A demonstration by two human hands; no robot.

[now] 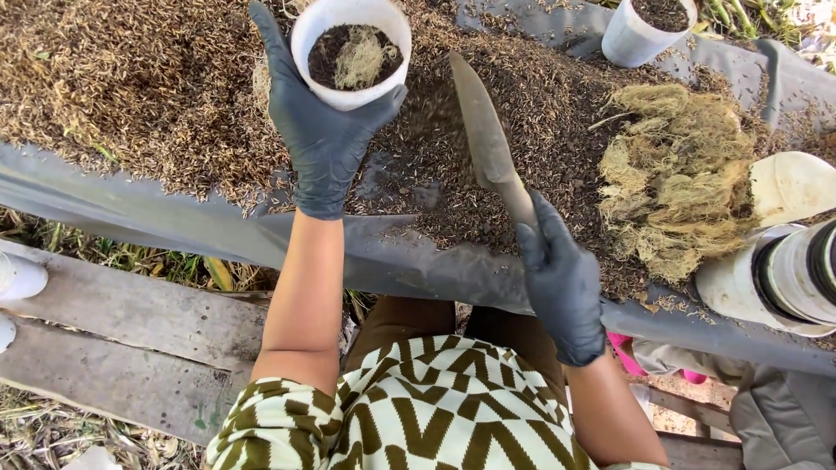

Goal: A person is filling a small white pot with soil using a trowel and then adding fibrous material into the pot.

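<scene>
My left hand (318, 130), in a dark glove, holds a white plastic cup (350, 50) upright over the heap. The cup has dark soil and a tuft of pale moss inside. In its dark glove, my right hand (562, 283) grips the handle of a long metal trowel (484, 130), whose blade points up and away over a heap of husks and dark soil (540, 96). A clump of yellowish fibrous moss (679, 174) lies to the right of the blade.
The husk mix lies on a grey plastic sheet (139, 204) over a bench. Another white cup of soil (644, 26) stands at the back right. Stacked white cups (784, 270) lie on their side at right. Wooden planks (131, 322) run below.
</scene>
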